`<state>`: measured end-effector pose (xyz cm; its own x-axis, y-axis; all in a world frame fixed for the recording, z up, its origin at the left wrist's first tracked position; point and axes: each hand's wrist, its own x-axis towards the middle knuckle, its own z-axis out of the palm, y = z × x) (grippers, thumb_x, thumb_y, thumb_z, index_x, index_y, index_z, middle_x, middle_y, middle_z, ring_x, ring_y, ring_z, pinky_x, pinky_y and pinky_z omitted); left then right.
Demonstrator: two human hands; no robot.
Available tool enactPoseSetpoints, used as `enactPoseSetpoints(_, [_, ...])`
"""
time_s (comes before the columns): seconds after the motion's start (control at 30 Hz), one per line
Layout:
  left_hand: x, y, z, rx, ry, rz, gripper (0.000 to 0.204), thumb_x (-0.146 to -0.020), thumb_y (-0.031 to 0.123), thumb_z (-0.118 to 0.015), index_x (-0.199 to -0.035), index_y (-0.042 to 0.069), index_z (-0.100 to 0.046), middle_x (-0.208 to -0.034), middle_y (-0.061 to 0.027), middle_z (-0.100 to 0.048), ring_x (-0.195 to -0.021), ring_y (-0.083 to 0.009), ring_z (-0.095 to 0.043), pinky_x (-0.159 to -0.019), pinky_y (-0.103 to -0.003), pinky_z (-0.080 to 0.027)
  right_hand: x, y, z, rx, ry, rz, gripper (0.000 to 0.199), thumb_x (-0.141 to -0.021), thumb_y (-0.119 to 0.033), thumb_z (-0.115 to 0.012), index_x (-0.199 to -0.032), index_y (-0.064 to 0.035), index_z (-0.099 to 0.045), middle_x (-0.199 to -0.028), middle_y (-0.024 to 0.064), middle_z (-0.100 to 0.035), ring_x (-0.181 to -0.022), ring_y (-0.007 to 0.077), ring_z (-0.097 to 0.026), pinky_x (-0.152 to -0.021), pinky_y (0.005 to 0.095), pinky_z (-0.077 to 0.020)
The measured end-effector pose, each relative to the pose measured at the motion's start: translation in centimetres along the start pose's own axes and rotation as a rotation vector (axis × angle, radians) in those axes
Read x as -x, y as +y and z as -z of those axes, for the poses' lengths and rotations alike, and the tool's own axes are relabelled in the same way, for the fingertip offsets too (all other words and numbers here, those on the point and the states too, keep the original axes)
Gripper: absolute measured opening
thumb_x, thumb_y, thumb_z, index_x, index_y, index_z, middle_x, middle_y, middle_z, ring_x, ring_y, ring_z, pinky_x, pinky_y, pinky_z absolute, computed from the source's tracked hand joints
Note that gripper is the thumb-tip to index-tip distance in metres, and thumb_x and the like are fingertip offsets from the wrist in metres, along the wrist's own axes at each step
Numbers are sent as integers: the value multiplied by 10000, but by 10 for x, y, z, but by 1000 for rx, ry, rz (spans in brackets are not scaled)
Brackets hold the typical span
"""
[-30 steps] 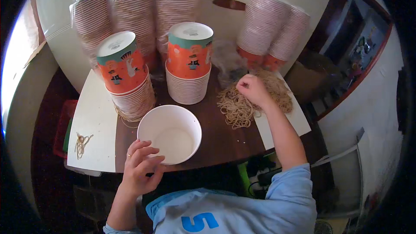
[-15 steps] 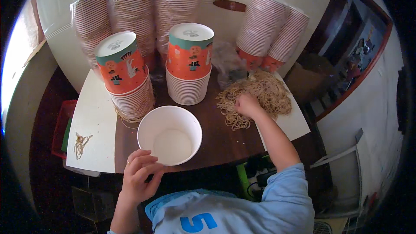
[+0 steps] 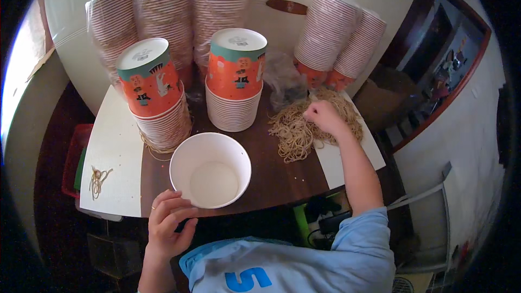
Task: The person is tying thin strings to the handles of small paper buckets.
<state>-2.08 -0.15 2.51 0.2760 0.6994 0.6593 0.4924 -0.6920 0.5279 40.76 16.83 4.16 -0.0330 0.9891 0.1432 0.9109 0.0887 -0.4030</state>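
An empty white paper bucket (image 3: 211, 171) stands mouth up near the table's front edge. My left hand (image 3: 169, 222) is at its near left rim, fingers loosely bent and thumb apart, holding nothing. At the right, a heap of tan rubber bands (image 3: 296, 135) lies on the table. My right hand (image 3: 324, 118) is over this heap with its fingers closed; what they pinch is hidden. Two upside-down stacks of orange and green printed buckets, the left stack (image 3: 151, 89) and the middle stack (image 3: 236, 70), stand behind the white one. Rubber bands circle the left stack's lower part.
Plastic-wrapped bucket stacks line the wall at the back left (image 3: 164, 19) and back right (image 3: 327, 30). Crumpled clear plastic (image 3: 285, 78) lies behind the heap. A few loose rubber bands (image 3: 97, 182) rest at the table's left. A red crate (image 3: 76, 154) is beyond the left edge.
My right hand has shifted a little to the right and farther back over the rubber bands. My left hand stays by the bucket's rim. The whole view has moved slightly.
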Motion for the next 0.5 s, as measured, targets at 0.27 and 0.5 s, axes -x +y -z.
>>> enactPoseSetpoints(0.27, [0, -2, 4, -6, -5, 6, 257, -599, 8, -698, -848, 65, -668, -925, -104, -616, -967, -303, -577, -893, -432, -441, -21, -20, 80, -787, 282, 42, 165, -907, -192, -547, -865, -36, -580, -788, 46, -628, -712, 146, -582, -669, 302, -489])
enactPoseSetpoints(0.5, [-5, 1, 7, 57, 32, -1, 227, -629, 1, -685, -847, 58, -655, -948, -120, -614, -968, -310, -579, -880, -417, -445, -1, -93, 180, -1307, 281, 221, 156, -927, -225, -510, -897, -75, -543, -761, 74, -588, -608, 138, -560, -572, 280, -475])
